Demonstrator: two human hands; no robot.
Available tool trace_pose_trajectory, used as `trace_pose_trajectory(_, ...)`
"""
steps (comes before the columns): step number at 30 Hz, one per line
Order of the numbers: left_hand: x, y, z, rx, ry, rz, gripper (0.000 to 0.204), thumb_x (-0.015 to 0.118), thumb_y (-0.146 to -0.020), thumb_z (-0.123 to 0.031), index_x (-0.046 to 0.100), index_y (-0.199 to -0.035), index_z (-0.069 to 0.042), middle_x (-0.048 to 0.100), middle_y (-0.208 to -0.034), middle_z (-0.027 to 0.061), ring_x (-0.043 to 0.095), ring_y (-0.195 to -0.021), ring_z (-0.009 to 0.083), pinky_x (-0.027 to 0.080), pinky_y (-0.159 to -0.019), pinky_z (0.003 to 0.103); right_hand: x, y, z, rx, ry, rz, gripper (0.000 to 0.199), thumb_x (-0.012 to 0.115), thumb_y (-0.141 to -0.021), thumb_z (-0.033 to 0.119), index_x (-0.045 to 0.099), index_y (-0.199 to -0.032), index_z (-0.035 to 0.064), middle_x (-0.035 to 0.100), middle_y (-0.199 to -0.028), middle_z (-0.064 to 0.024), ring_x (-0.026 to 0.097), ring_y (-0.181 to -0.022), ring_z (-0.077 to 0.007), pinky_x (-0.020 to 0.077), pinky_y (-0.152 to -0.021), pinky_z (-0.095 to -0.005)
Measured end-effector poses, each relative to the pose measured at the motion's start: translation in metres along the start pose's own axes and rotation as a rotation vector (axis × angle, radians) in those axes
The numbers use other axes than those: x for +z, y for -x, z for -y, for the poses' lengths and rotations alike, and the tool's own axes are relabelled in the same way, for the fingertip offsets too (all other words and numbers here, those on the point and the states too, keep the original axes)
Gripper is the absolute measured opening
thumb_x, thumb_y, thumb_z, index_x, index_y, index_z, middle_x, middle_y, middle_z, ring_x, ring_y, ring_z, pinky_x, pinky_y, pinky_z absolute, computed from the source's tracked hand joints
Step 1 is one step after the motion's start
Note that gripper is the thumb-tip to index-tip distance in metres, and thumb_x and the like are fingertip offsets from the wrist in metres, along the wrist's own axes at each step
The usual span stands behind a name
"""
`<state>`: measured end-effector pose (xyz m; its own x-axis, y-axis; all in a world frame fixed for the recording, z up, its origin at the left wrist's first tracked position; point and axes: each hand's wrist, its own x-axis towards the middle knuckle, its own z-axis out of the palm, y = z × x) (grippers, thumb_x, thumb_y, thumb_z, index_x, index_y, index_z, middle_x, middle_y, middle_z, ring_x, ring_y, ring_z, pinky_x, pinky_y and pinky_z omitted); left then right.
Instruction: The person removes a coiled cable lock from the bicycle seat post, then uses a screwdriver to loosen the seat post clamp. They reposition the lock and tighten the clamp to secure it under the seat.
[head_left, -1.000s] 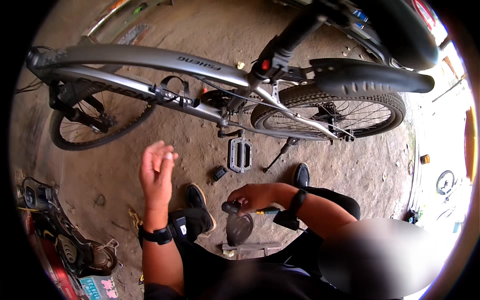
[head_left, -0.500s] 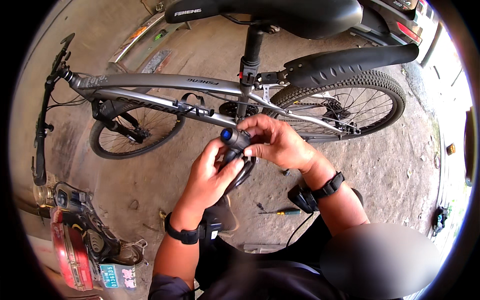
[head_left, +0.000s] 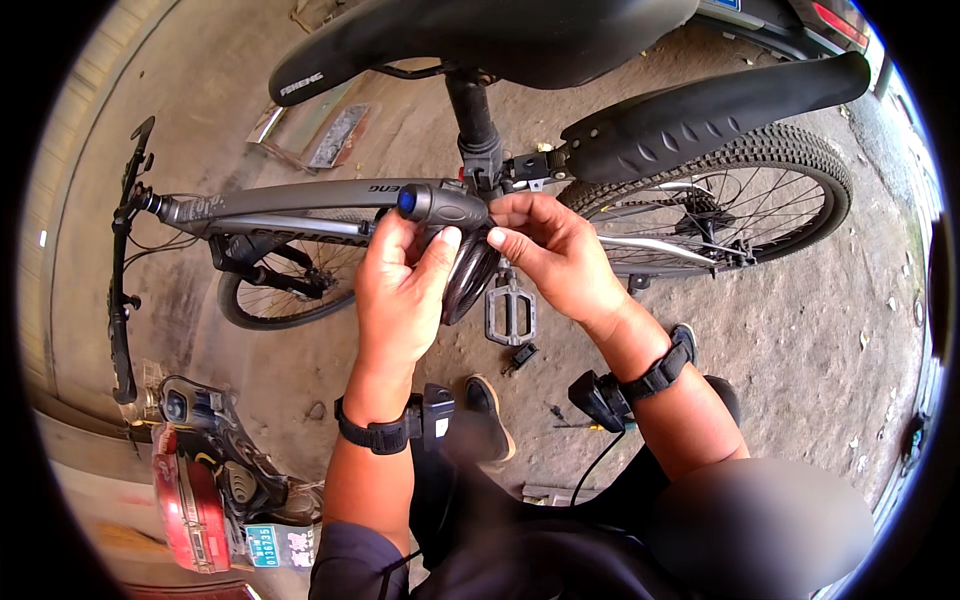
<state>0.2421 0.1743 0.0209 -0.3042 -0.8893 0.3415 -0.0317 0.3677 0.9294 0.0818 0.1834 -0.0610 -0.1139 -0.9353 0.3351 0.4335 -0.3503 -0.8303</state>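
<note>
A coiled black cable lock (head_left: 470, 280) is held up before the bicycle's grey frame (head_left: 290, 198). Its grey cylindrical head (head_left: 445, 207) lies nearly level, with a blue end facing left. My left hand (head_left: 395, 290) grips the head from below, the thumb pressed beside the coils. At the head's right end, the thumb and fingertips of my right hand (head_left: 555, 260) are brought together against the lock; exactly what they pinch is hidden. Just behind and above stands the seat post (head_left: 472, 125) under a black saddle (head_left: 490, 45). The pedal (head_left: 511, 315) hangs below the coils.
A black mudguard (head_left: 710, 120) juts over the rear wheel (head_left: 790, 210). A small black part (head_left: 521, 356) lies on the ground under the pedal. At the lower left stands a vehicle with a red case (head_left: 190, 500). A partly hidden screwdriver lies between my arms.
Both hands have risen with the lock, moving slightly left and closer to the frame. The lock's head has turned from upright-tilted to nearly level. My view has shifted, bringing the saddle nearer.
</note>
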Motion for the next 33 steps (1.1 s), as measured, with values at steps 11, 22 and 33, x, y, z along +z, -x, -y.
trace_pose_trajectory(11,0.006,-0.011,-0.004,-0.105,-0.198,-0.006,0.022,0.060,-0.100,0.001,0.061,-0.122,0.001,0.068,-0.110,0.0052,0.063,-0.098,0.0090,0.051,-0.087,0.026,0.002,-0.009,-0.018,0.110,-0.026,-0.079,0.024,0.073,-0.096,0.009,0.068,-0.118,0.0004,0.072,-0.099,-0.0017,0.062,-0.086,-0.0068,0.0522,-0.077,-0.0252)
trace_pose_trajectory(22,0.016,-0.015,-0.015,-0.029,-0.343,-0.046,0.019,0.059,-0.102,-0.005,0.063,-0.120,0.001,0.070,-0.104,0.0022,0.058,-0.091,0.0058,0.050,-0.083,0.024,-0.003,-0.020,-0.021,0.206,-0.111,-0.050,0.021,0.073,-0.096,0.014,0.070,-0.113,0.0024,0.069,-0.093,0.0020,0.058,-0.081,-0.0055,0.0501,-0.073,-0.0237)
trace_pose_trajectory(33,0.021,-0.023,-0.026,-0.069,-0.336,-0.015,0.022,0.059,-0.102,-0.002,0.062,-0.123,0.002,0.067,-0.106,0.0020,0.057,-0.090,0.0051,0.049,-0.083,0.023,-0.006,-0.026,-0.022,0.272,-0.254,0.036,0.020,0.072,-0.097,0.015,0.070,-0.114,0.0041,0.070,-0.096,0.0019,0.064,-0.086,-0.0069,0.0546,-0.075,-0.0254)
